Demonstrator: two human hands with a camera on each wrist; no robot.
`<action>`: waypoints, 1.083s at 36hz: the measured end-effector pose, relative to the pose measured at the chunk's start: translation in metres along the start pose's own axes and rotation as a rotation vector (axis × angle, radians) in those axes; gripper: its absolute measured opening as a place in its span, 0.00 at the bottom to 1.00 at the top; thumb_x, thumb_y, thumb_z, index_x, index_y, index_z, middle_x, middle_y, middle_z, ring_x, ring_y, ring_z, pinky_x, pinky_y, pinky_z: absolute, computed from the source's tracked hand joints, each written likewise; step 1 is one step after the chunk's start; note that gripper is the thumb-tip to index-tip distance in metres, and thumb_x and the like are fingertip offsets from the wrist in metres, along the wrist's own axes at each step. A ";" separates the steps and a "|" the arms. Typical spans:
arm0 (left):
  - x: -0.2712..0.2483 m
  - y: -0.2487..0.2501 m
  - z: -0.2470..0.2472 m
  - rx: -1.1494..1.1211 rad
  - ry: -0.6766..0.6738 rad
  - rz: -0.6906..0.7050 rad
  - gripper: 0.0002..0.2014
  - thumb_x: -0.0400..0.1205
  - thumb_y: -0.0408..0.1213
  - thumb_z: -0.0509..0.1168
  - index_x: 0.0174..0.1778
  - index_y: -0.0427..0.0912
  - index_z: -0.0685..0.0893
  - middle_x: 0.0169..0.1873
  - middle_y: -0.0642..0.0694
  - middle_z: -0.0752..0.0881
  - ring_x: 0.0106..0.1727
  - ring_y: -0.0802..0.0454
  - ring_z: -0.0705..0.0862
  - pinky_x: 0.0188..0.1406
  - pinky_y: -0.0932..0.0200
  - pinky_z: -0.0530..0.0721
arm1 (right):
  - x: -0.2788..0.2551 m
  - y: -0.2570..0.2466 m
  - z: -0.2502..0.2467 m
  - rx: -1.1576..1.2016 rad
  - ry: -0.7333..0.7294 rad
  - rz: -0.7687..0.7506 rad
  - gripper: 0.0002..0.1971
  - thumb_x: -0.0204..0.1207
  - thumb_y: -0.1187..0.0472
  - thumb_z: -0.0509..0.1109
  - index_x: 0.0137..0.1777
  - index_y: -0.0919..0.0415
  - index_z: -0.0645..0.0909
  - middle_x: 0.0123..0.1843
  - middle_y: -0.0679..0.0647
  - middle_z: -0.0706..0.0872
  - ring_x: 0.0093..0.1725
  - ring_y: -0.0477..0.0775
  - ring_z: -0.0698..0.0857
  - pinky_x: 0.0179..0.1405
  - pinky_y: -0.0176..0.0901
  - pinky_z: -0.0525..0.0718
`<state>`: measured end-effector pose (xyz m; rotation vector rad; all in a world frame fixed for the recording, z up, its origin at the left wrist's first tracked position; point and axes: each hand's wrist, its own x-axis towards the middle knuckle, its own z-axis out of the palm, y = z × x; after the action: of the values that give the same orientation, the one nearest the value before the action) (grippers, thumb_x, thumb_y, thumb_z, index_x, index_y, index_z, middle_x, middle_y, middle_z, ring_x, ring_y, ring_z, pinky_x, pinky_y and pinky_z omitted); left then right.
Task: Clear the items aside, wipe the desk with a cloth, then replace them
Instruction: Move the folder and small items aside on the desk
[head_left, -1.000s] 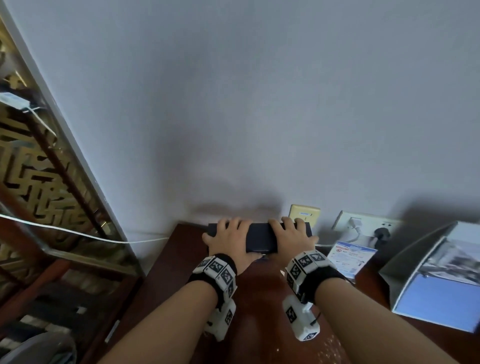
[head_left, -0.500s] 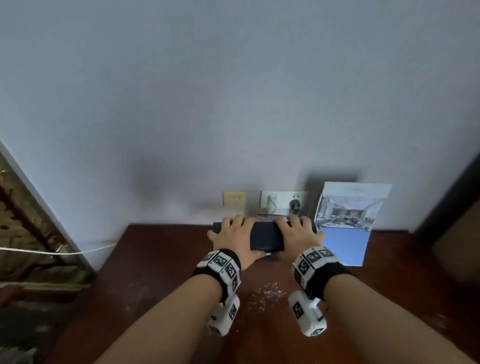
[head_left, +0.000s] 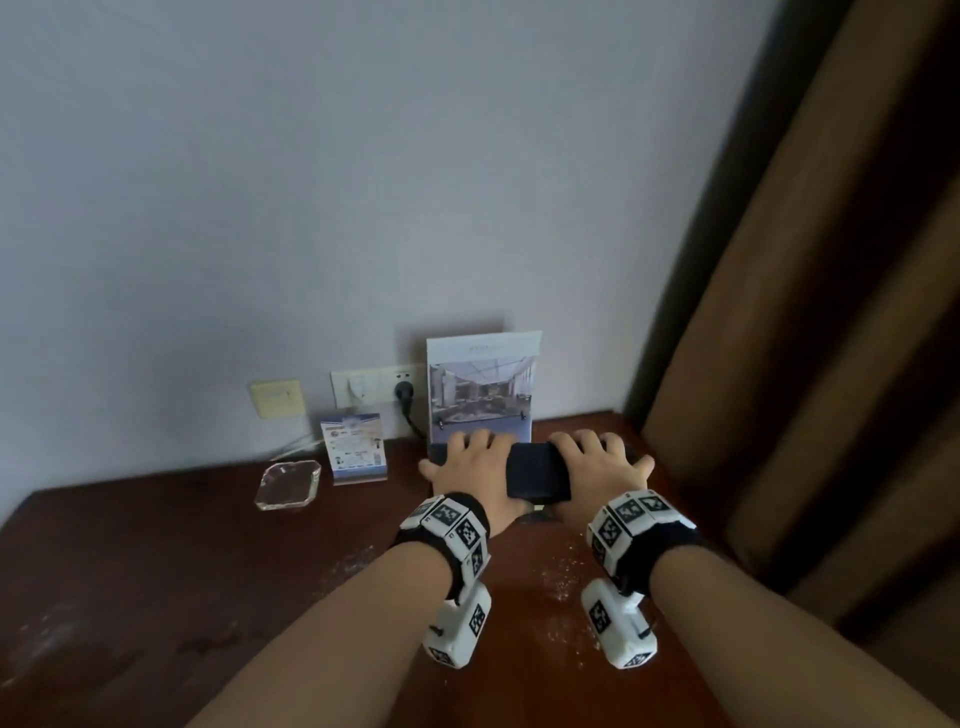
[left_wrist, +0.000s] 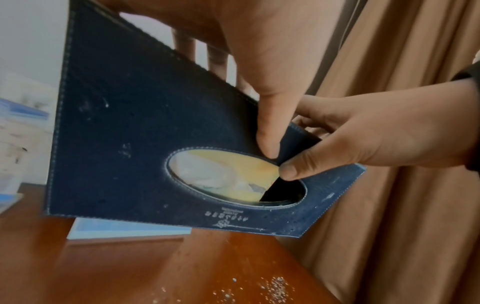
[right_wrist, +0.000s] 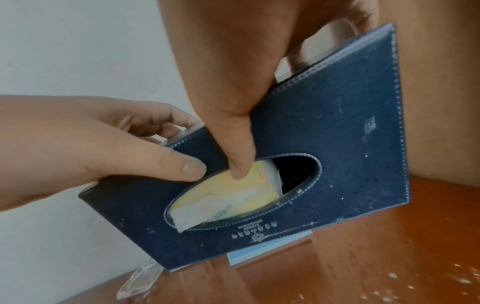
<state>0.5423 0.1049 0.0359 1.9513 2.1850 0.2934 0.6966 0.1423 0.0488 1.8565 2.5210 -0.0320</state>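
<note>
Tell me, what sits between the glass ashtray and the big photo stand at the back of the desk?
In the head view, a small blue and white card stand sits between the glass ashtray and the photo stand, with a black plug and cord on the wall behind.

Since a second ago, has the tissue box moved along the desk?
Yes, rightward. The tissue box was under the yellow wall plate; now it is well right of it, near the curtain.

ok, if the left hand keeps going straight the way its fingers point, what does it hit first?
Likely the upright printed brochure leaning at the white wall. The left hand grips the dark blue stitched tissue box, fingers pointing at the brochure's lower edge; the gap is unclear.
</note>
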 end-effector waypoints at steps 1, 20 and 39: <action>0.003 0.008 0.004 0.003 -0.006 0.007 0.35 0.73 0.62 0.72 0.74 0.60 0.67 0.70 0.53 0.69 0.73 0.44 0.63 0.64 0.26 0.69 | -0.001 0.009 0.001 -0.002 -0.012 0.005 0.46 0.60 0.29 0.71 0.75 0.37 0.54 0.75 0.46 0.65 0.75 0.59 0.61 0.66 0.78 0.63; 0.156 0.088 0.070 0.095 -0.200 0.306 0.39 0.71 0.63 0.73 0.76 0.63 0.65 0.72 0.56 0.68 0.76 0.45 0.61 0.66 0.29 0.69 | 0.096 0.121 0.051 0.052 -0.155 0.069 0.44 0.63 0.33 0.74 0.74 0.47 0.59 0.70 0.44 0.72 0.71 0.53 0.72 0.74 0.75 0.58; 0.257 0.142 0.118 0.143 -0.271 0.472 0.42 0.79 0.54 0.71 0.85 0.65 0.54 0.86 0.58 0.49 0.87 0.48 0.40 0.76 0.17 0.41 | 0.158 0.180 0.062 0.180 -0.254 0.277 0.34 0.74 0.47 0.69 0.74 0.60 0.62 0.69 0.56 0.76 0.63 0.57 0.81 0.56 0.48 0.81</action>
<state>0.6826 0.3777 -0.0423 2.4073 1.6028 -0.0641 0.8216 0.3451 -0.0183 2.0948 2.1397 -0.4738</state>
